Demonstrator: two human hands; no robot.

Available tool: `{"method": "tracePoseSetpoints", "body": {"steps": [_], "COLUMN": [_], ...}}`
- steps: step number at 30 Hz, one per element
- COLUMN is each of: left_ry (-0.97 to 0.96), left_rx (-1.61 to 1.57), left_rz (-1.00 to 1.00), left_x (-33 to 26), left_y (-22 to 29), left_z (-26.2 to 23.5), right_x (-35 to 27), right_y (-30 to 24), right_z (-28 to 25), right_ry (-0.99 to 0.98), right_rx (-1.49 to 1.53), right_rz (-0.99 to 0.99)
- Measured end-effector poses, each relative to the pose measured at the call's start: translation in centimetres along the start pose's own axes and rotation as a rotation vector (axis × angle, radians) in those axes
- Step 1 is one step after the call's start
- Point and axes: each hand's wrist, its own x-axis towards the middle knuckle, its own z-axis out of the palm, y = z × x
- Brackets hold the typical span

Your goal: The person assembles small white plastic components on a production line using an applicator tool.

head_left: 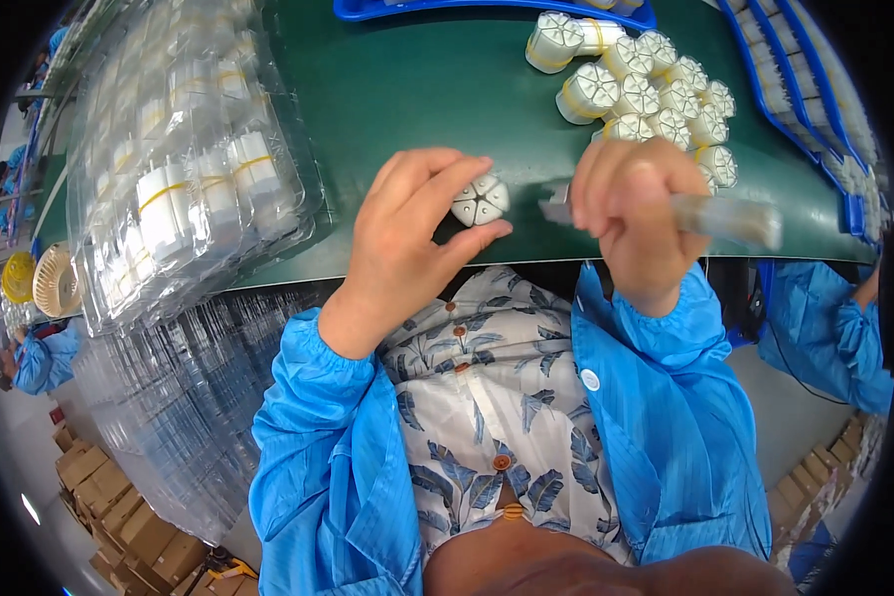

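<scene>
My left hand [407,219] curls round a bundle of white wedge-shaped pieces [481,201], with thumb and forefinger on either side of it. The bundle's round end faces up, showing several segments with small holes. To its right, my right hand [638,204] is closed round a hand tool [730,221], blurred by motion. A flat grey end of the tool points toward the bundle without touching it, and a translucent handle sticks out on the other side. Just beyond my right hand stand several similar white bundles [638,96], some with yellow bands round them.
Clear plastic trays [184,194] holding banded white pieces are stacked on the left of the green table [387,89]. A blue tray [487,10] lies at the far edge. More blue trays [805,89] stand at the right. Cardboard boxes [129,512] are on the floor, lower left.
</scene>
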Motion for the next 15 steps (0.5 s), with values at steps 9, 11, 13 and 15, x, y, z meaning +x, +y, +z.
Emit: {"method": "tracePoseSetpoints", "body": {"steps": [9,11,13,15], "left_ry": [0.093,0.115,0.126,0.128], "left_rx": [-0.123,-0.115,-0.077,-0.077], "left_rz": [0.045,0.041,0.040,0.031], "left_x": [-0.4,-0.5,-0.5,-0.6], "left_y": [-0.8,-0.9,-0.9,-0.9], "left_z": [1.3,1.4,1.5,1.5], "right_x": [2.3,2.2,2.4,2.6], "right_y": [-0.6,-0.2,0.1,0.7], "right_z": [2.3,2.2,1.6,1.8], "right_ry": [-0.187,-0.180,-0.145,-0.128], "right_rx": [-0.244,-0.266,-0.233,-0.194], "right_rz": [0.001,0.015,-0.021,-0.033]}}
